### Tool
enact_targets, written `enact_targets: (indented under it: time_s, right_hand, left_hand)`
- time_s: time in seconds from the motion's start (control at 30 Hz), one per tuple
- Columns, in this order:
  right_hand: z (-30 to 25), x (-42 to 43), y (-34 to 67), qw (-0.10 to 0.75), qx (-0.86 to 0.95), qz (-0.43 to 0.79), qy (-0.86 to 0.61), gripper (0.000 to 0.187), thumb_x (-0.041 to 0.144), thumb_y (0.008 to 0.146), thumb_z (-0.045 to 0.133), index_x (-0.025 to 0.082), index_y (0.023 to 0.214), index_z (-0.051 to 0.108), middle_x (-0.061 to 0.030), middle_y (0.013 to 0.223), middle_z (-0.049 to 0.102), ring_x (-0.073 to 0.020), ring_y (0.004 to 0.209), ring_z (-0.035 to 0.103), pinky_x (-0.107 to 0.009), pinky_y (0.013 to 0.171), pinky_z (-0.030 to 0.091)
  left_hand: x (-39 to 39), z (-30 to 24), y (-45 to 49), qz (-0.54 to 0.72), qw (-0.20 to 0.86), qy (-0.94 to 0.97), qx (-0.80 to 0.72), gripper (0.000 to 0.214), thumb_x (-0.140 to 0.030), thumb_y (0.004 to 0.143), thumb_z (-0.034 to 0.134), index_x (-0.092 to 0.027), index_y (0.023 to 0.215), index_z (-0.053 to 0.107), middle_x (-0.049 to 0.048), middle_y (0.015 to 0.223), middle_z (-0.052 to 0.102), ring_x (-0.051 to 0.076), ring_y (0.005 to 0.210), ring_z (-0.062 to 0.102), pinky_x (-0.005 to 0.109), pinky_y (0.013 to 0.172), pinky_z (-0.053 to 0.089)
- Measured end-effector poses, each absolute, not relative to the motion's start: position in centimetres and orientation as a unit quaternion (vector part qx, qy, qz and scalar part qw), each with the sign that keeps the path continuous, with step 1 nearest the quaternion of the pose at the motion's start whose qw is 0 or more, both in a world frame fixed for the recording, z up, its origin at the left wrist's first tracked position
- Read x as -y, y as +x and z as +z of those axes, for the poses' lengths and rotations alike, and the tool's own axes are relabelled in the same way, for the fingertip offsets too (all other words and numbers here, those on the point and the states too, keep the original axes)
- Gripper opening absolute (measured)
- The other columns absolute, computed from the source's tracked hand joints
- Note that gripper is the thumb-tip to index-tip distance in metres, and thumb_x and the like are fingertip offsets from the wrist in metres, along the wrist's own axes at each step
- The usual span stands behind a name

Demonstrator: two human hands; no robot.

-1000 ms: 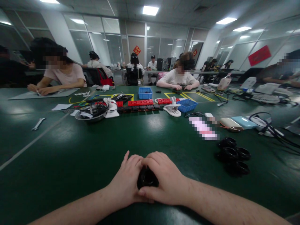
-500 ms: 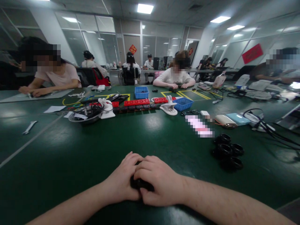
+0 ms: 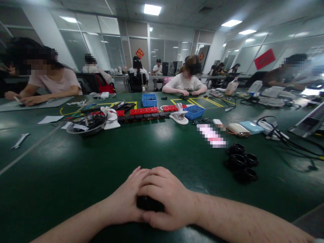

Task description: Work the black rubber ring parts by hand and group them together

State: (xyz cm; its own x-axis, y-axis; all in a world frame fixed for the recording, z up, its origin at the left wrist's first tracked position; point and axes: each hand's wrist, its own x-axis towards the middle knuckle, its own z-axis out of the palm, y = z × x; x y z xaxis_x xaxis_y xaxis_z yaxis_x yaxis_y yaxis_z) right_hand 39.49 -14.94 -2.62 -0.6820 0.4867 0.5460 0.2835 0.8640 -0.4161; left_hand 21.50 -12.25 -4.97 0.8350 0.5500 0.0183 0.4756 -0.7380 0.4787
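Note:
Close to my side of the green table, a black rounded part is held between both hands, mostly covered by fingers. My left hand wraps round its left side. From the right, my right hand curls over the top, with its fingers overlapping the left hand and its thumb below the part. What the part is cannot be made out, since only its dark side shows. Off to the right, several black ring-shaped parts with round openings stand in a cluster.
A clear bowl of cables, red and black power strips, a white clip stand and blue bins line the table's middle. A wrench lies left. Power banks and black cables are right. Other people sit around.
The view has turned slightly, shifting the scene left. My right hand has moved a little over the black part, and its fingers now cover more of the left hand. Both hands keep hold.

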Motion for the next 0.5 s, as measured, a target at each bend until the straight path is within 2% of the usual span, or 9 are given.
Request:
enact_targets:
  time_s: [0.07, 0.17, 0.27, 0.37, 0.5]
  right_hand:
    - [-2.55, 15.17, 39.42, 0.328, 0.891, 0.154, -0.274, 0.042, 0.050, 0.075, 0.055, 0.014, 0.097, 0.056, -0.0078, 0.095, 0.061, -0.0197, 0.089, 0.052, -0.034, 0.082, 0.041]
    - [-2.44, 15.45, 39.28, 0.288, 0.876, 0.147, -0.359, 0.050, 0.057, 0.067, 0.064, 0.014, 0.091, 0.055, -0.0070, 0.090, 0.059, -0.0194, 0.080, 0.051, -0.034, 0.073, 0.041]
    - [-2.40, 15.51, 39.21, 0.238, 0.878, 0.140, -0.390, 0.039, 0.046, 0.067, 0.069, 0.015, 0.085, 0.054, -0.0051, 0.087, 0.055, -0.0178, 0.078, 0.049, -0.031, 0.071, 0.041]
    - [-2.50, 15.35, 39.26, 0.229, 0.892, 0.140, -0.365, 0.025, 0.033, 0.069, 0.065, 0.017, 0.085, 0.053, -0.0043, 0.087, 0.055, -0.0175, 0.079, 0.049, -0.030, 0.071, 0.041]
    - [-2.77, 15.10, 39.34, 0.264, 0.912, 0.158, -0.271, 0.017, 0.019, 0.065, 0.052, 0.017, 0.082, 0.054, -0.0045, 0.087, 0.057, -0.0174, 0.082, 0.051, -0.030, 0.074, 0.042]
  left_hand:
    - [12.58, -4.90, 21.72, 0.103, 0.224, 0.917, -0.313, 0.073, -0.050, 0.063, 0.071, -0.023, 0.125, 0.043, 0.0095, 0.126, 0.048, 0.031, 0.120, 0.041, 0.058, 0.107, 0.012]
    - [13.14, -4.97, 22.10, 0.137, 0.194, 0.898, -0.370, 0.052, -0.044, 0.062, 0.070, -0.019, 0.105, 0.053, 0.0087, 0.108, 0.056, 0.030, 0.106, 0.050, 0.060, 0.105, 0.015]
    - [13.40, -4.91, 22.33, 0.154, 0.191, 0.890, -0.385, 0.036, -0.035, 0.061, 0.070, -0.019, 0.089, 0.054, 0.0066, 0.096, 0.057, 0.029, 0.097, 0.053, 0.059, 0.103, 0.020]
    - [13.26, -4.60, 22.37, 0.166, 0.215, 0.891, -0.365, 0.033, -0.026, 0.059, 0.069, -0.019, 0.088, 0.054, 0.0045, 0.095, 0.055, 0.027, 0.096, 0.052, 0.056, 0.102, 0.025]
    - [12.72, -4.57, 22.16, 0.179, 0.274, 0.890, -0.318, 0.039, -0.011, 0.055, 0.066, -0.020, 0.091, 0.057, 0.0028, 0.099, 0.053, 0.024, 0.097, 0.050, 0.039, 0.091, 0.042]
